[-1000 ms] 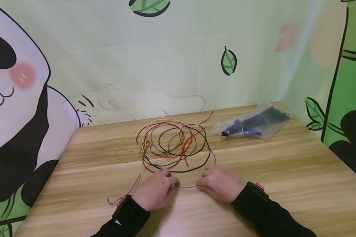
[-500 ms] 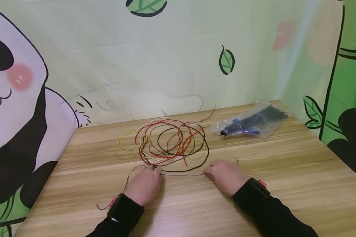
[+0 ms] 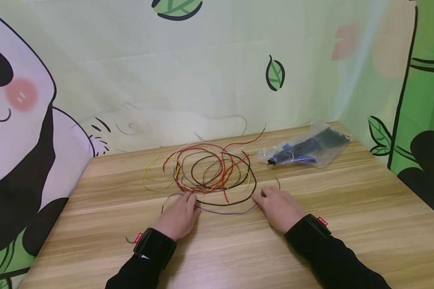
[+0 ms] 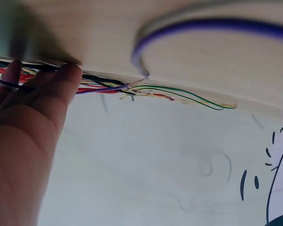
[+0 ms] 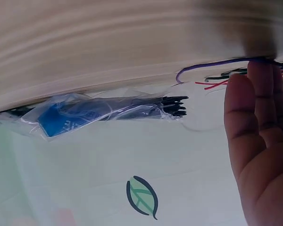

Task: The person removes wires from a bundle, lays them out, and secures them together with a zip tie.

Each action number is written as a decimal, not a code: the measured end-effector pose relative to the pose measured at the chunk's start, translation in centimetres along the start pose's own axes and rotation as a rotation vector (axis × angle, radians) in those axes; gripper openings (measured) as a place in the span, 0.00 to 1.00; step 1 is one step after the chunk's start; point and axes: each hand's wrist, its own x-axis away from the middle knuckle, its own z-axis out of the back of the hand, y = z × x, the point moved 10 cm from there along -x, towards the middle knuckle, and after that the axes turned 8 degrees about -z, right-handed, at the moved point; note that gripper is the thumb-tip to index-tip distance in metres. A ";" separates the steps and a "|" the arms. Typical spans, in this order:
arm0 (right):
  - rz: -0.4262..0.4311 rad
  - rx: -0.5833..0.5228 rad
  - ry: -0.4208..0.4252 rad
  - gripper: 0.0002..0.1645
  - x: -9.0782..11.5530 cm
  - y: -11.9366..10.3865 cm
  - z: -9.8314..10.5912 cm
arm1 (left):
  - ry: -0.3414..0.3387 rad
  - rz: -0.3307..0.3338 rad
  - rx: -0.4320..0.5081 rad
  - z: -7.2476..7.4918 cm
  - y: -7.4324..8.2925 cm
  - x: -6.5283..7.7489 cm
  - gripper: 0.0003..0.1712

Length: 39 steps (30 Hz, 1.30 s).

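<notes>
A thin purple wire (image 3: pixel 224 213) lies in a shallow curve on the table between both hands. My left hand (image 3: pixel 177 216) rests on it with fairly straight fingertips, in front of the pile. The wire's left part (image 4: pixel 217 24) curls beside that wrist. My right hand (image 3: pixel 280 208) touches the wire with extended fingers; in the right wrist view the wire's other end (image 5: pixel 203 66) bends past the fingertips. Just beyond both hands spreads a loose coil of wires: black wire (image 3: pixel 220 204), red wire (image 3: pixel 222 160), yellow wire (image 3: pixel 155 189), with white and grey ones among them.
A clear plastic bag (image 3: pixel 323 154) holding black strips and a blue piece lies at the back right of the wooden table (image 3: pixel 238 257). Behind stands a printed fabric wall (image 3: pixel 166 80) with a panda and leaves.
Both hands have moved apart and forward, bringing the purple wire up to the pile's front. The fingers have loosened from the pinch on it, and its middle sags in a curve.
</notes>
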 end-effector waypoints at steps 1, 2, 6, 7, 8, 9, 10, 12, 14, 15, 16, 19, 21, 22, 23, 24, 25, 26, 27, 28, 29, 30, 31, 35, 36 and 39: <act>-0.002 -0.003 -0.001 0.16 0.0 0.0 0.0 | -0.004 0.011 0.007 -0.1 -0.2 -0.1 0.16; -0.004 -0.005 -0.003 0.17 0.0 0.0 0.0 | -0.011 0.021 0.012 -0.2 -0.4 -0.2 0.17; -0.028 -0.013 -0.031 0.18 0.1 0.3 -0.4 | -0.056 0.052 0.012 -0.7 -0.8 -0.7 0.27; -0.040 -0.013 -0.038 0.18 0.1 0.5 -0.4 | -0.064 0.056 0.010 -0.7 -0.9 -0.8 0.30; -0.058 -0.009 -0.045 0.18 0.1 0.8 -0.5 | -0.071 0.056 0.006 -0.7 -1.0 -0.9 0.32; -0.075 -0.006 -0.053 0.18 0.2 1.1 -0.6 | -0.071 0.054 0.004 -0.7 -1.0 -0.9 0.32; -0.094 -0.001 -0.059 0.18 0.2 1.4 -0.6 | -0.068 0.049 0.002 -0.5 -1.1 -0.9 0.30; -0.124 0.015 -0.068 0.17 0.2 1.9 -0.6 | -0.046 0.042 -0.001 0.0 -1.2 -0.7 0.25; -0.140 0.022 -0.074 0.16 0.3 2.2 -0.5 | -0.019 0.033 -0.017 0.7 -1.4 -0.2 0.17; -0.142 0.017 -0.075 0.16 0.3 2.3 -0.4 | -0.006 0.032 -0.028 1.0 -1.5 0.2 0.14; -0.140 0.009 -0.073 0.15 0.2 2.4 -0.4 | 0.001 0.034 -0.037 1.3 -1.7 0.6 0.12; -0.132 -0.036 -0.068 0.11 0.1 2.4 0.0 | 0.002 0.042 -0.079 2.0 -2.0 1.9 0.11; -0.127 -0.066 -0.064 0.08 -0.1 2.5 0.3 | -0.003 0.042 -0.105 2.2 -2.0 2.5 0.10; -0.126 -0.077 -0.063 0.07 -0.1 2.5 0.4 | -0.006 0.042 -0.113 2.3 -1.9 2.7 0.10; -0.128 -0.085 -0.065 0.06 -0.2 2.6 0.5 | -0.006 0.037 -0.125 2.4 -1.8 2.9 0.10; -0.134 -0.093 -0.068 0.05 -0.2 2.7 0.6 | -0.004 0.032 -0.133 2.4 -1.6 2.9 0.10; -0.138 -0.099 -0.073 0.05 -0.3 2.8 0.6 | -0.004 0.027 -0.144 2.4 -1.4 2.9 0.11; -0.143 -0.101 -0.080 0.05 -0.3 2.9 0.6 | -0.004 0.022 -0.153 2.4 -1.2 2.9 0.11; -0.151 -0.104 -0.088 0.06 -0.3 3.1 0.5 | -0.002 0.019 -0.162 2.3 -1.1 2.8 0.10; -0.158 -0.106 -0.096 0.06 -0.2 3.2 0.5 | 0.001 0.015 -0.172 2.2 -0.9 2.7 0.10; -0.164 -0.106 -0.104 0.07 -0.2 3.3 0.4 | 0.004 0.011 -0.182 2.2 -0.7 2.6 0.09; -0.167 -0.106 -0.112 0.08 -0.2 3.4 0.3 | 0.005 0.011 -0.193 2.1 -0.6 2.5 0.08; -0.169 -0.103 -0.116 0.09 -0.1 3.5 0.3 | 0.007 0.013 -0.204 2.1 -0.5 2.4 0.07; -0.169 -0.102 -0.120 0.11 0.0 3.5 0.3 | 0.002 0.029 -0.219 2.2 -0.4 2.4 0.03; -0.168 -0.101 -0.119 0.12 0.0 3.4 0.3 | -0.001 0.031 -0.219 2.3 -0.3 2.5 0.03; -0.158 -0.091 -0.116 0.12 0.0 3.3 0.2 | -0.003 0.023 -0.206 2.4 -0.1 2.4 0.04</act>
